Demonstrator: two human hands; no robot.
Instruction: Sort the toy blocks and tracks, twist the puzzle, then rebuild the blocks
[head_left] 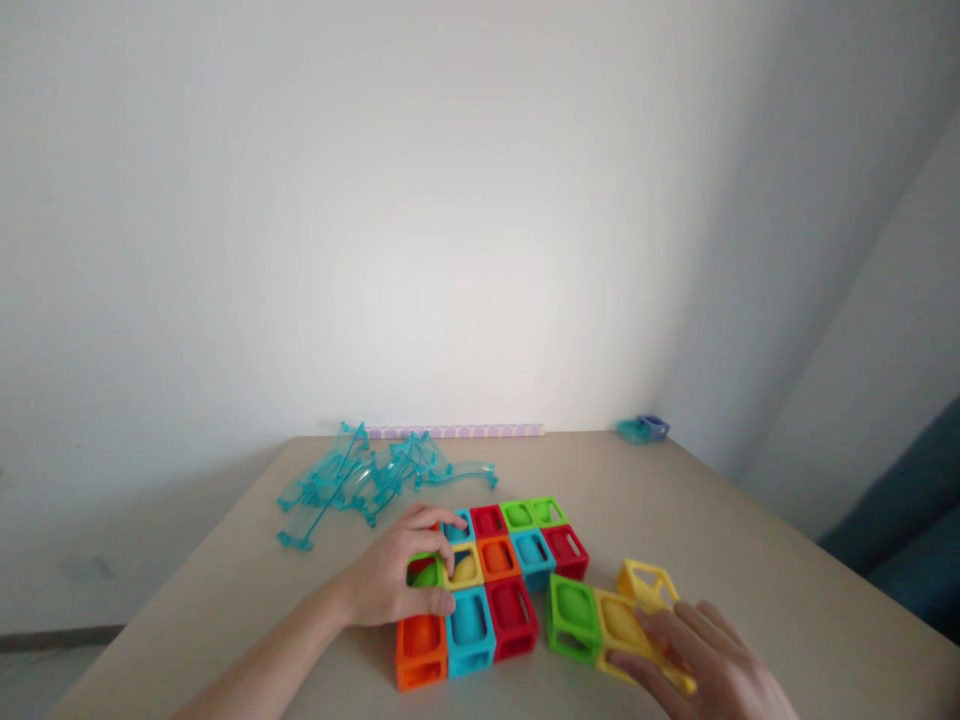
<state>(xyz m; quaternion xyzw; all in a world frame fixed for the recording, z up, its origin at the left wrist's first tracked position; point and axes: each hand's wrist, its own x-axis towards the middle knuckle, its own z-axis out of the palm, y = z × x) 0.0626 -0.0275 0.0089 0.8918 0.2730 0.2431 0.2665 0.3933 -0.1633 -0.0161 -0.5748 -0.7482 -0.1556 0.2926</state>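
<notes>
A flat cluster of joined toy cube blocks (498,558) in red, orange, yellow, green and blue lies on the table before me. My left hand (394,575) grips its left side, with the thumb near the front row and the fingers curled over the cubes behind; it partly hides a green cube (425,574). To the right of the cluster is a short row with a green cube (574,605) and a yellow cube (619,618). My right hand (705,652) closes around the yellow end of this row. A yellow open-framed piece (649,580) shows just behind those fingers.
Clear teal track pieces (367,475) lie heaped at the back left of the table (225,620). Along the wall runs a purple-patterned strip (457,432). A blue cube (652,428) and a teal piece (632,431) sit at the back right corner. Dark fabric (900,510) hangs at right.
</notes>
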